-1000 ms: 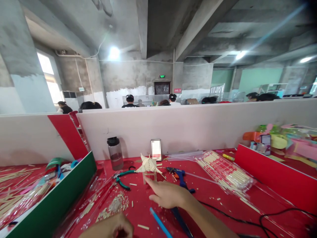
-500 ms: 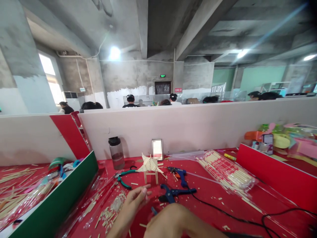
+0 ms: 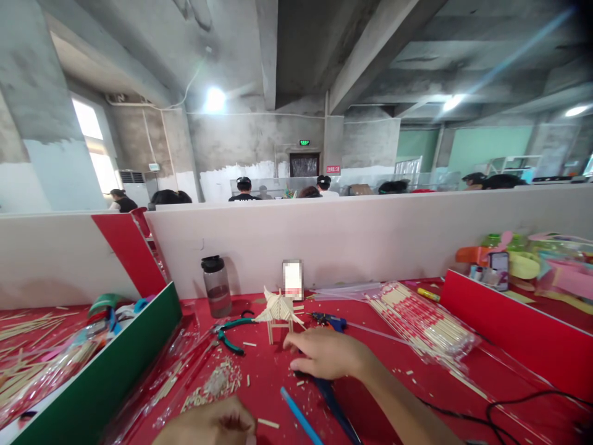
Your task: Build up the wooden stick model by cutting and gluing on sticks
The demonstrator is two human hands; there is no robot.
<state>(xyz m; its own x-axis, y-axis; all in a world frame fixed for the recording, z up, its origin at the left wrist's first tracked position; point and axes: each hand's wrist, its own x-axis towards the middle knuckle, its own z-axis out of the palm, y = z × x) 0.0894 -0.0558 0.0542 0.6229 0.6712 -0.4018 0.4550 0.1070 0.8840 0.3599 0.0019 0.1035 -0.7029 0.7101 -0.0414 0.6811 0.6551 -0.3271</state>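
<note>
My right hand [image 3: 327, 352] is bent over a dark blue hand tool [image 3: 336, 408], fingers curled around its upper end. The tool's long handle slants down toward the table's front edge; its exact kind is hidden. Just beyond my fingertips stands a small pavilion model [image 3: 279, 309] made of pale wooden sticks, with flared roof corners on thin legs. My left hand [image 3: 213, 423] is low at the front, fingers curled in; anything inside is hidden. Between the hands lies a light blue stick [image 3: 300, 414]. Behind my right hand, a blue glue gun [image 3: 328, 321] is partly covered.
Green-handled pliers [image 3: 230, 334] lie left of the model, near a water bottle [image 3: 216, 287]. Stick offcuts [image 3: 217, 380] are heaped on the red table. Bundled sticks [image 3: 428, 318] lie right. A phone [image 3: 293, 281] leans on the white partition [image 3: 370, 241]; people sit beyond.
My right hand has moved forward onto the dark blue tool, which has turned so its handle points toward me. My left hand has drawn back and curled up, uncovering the light blue stick.
</note>
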